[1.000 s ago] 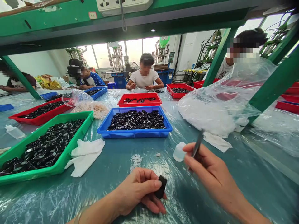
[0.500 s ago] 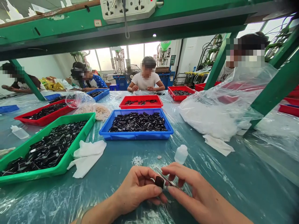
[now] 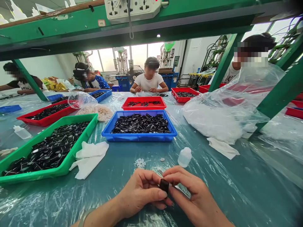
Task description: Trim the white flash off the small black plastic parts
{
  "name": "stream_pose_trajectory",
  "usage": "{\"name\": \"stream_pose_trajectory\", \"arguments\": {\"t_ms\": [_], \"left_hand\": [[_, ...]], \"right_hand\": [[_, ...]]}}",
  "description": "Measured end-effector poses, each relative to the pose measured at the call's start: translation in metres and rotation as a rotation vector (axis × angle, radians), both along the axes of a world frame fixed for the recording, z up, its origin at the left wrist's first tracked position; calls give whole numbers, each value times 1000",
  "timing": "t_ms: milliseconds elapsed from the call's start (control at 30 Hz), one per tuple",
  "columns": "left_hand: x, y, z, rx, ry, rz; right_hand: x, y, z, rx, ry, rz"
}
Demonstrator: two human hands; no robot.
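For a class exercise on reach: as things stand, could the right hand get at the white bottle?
Probably yes: the white bottle stands just beyond the right hand, with nothing visible between them, though the fingers hold a slim metal tool, which might hinder a grip.

1. Between left hand (image 3: 143, 190) and right hand (image 3: 193, 189): piece (image 3: 164, 185).
2. Beyond, on table (image 3: 236, 186), left to right: bits (image 3: 140, 163), disc (image 3: 162, 160), bottle (image 3: 185, 157).
3. Behind: near tray (image 3: 139, 137), then far tray (image 3: 144, 108) (parts (image 3: 140, 124) in both).
4. Leftward: cloth (image 3: 91, 156) beside side tray (image 3: 54, 172).
5. Rightward: tissue (image 3: 222, 148) before bag (image 3: 216, 126).
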State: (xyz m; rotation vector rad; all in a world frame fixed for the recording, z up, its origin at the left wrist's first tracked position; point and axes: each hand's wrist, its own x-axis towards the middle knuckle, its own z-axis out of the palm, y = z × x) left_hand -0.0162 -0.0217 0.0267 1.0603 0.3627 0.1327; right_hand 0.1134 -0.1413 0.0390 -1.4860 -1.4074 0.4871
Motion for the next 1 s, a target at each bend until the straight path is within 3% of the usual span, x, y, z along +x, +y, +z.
{"name": "stream_pose_trajectory", "arguments": {"t_ms": [167, 400, 567, 1000], "left_hand": [[2, 0, 1, 17, 1, 19], [4, -2, 0, 91, 78, 41], [5, -2, -2, 111, 94, 35], [4, -1, -5, 123, 28, 87]], "right_hand": [[2, 1, -3, 16, 42, -59], [3, -5, 3, 87, 125, -251], [-1, -4, 2, 139, 22, -123], [1, -1, -3, 186, -151, -27]]}}
